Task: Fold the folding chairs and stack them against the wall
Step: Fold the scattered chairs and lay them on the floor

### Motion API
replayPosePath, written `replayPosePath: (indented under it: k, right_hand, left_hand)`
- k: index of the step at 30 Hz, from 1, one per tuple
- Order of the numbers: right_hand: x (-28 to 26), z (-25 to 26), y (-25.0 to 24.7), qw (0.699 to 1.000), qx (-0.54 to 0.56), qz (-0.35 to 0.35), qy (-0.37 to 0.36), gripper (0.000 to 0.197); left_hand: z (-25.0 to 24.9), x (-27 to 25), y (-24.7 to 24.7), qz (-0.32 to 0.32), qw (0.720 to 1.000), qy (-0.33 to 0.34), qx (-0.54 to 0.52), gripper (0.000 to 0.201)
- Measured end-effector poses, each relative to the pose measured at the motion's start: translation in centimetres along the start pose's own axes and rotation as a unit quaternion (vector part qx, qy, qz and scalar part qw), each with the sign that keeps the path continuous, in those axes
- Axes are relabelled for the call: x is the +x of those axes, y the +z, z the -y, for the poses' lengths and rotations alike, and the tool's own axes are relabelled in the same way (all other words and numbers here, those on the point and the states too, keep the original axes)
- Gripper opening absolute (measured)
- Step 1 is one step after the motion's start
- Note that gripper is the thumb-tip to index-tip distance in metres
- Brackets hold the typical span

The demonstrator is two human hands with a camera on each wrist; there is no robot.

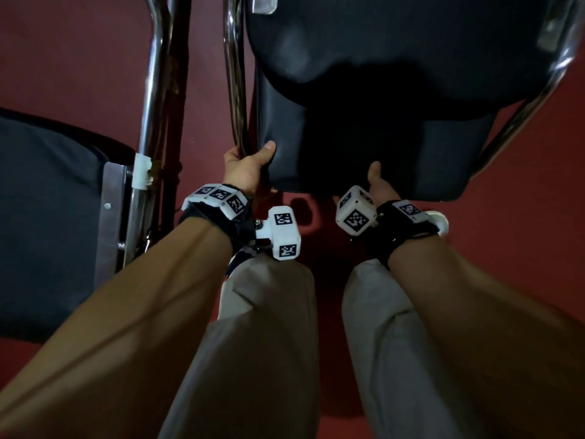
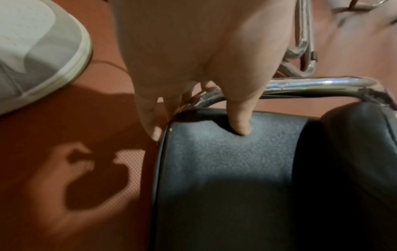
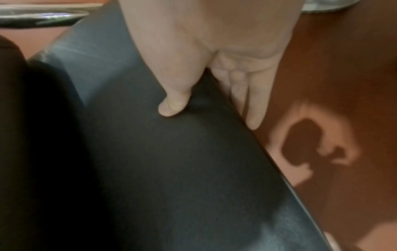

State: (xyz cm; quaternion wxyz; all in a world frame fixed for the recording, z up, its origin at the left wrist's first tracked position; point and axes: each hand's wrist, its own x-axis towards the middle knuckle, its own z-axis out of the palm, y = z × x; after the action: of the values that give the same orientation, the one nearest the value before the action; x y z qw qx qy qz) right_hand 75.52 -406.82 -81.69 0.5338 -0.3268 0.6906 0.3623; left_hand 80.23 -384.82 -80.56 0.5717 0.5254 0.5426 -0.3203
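A folding chair with a dark padded seat (image 1: pixel 364 147), a dark backrest (image 1: pixel 395 36) and a chrome tube frame (image 1: pixel 235 74) stands right in front of me. My left hand (image 1: pixel 251 155) grips the seat's front left corner beside the tube, thumb on top and fingers wrapped below. In the left wrist view the left hand (image 2: pixel 198 132) has its thumb (image 2: pixel 240 124) dug into the seat (image 2: pixel 225 178). My right hand (image 1: pixel 378 182) pinches the seat's front edge. In the right wrist view the right hand (image 3: pixel 212 117) has its thumb on top and its fingers (image 3: pixel 253 110) under the edge.
A second chair stands unfolded at the left, with its dark seat (image 1: pixel 47 217) and chrome legs (image 1: pixel 152 122) close beside the held one. The floor (image 1: pixel 79 58) is red. My legs and a white shoe (image 2: pixel 38 51) are just behind the seat's front edge.
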Motion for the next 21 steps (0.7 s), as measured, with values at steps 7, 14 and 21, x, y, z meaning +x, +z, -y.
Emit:
replayPosePath:
  k: [7,14,21]
  right_hand:
    - [2.1,0.1,-0.2,0.999,-0.041,-0.013,0.008,0.08]
    - [1.5,0.0,0.1,0.995,-0.085,-0.003,-0.049,0.116]
    - [-5.6,1.6,-0.5,1.0,-0.005,0.018,-0.01,0.061]
  left_hand:
    - [0.6,2.4,0.3,-0.043,0.998,0.014,0.035,0.08]
    - [0.1,1.4,0.5,-0.059,0.996,0.011,0.07,0.048]
    - [-1.4,-3.8,0.6,-0.094,0.993,-0.012,0.068,0.073]
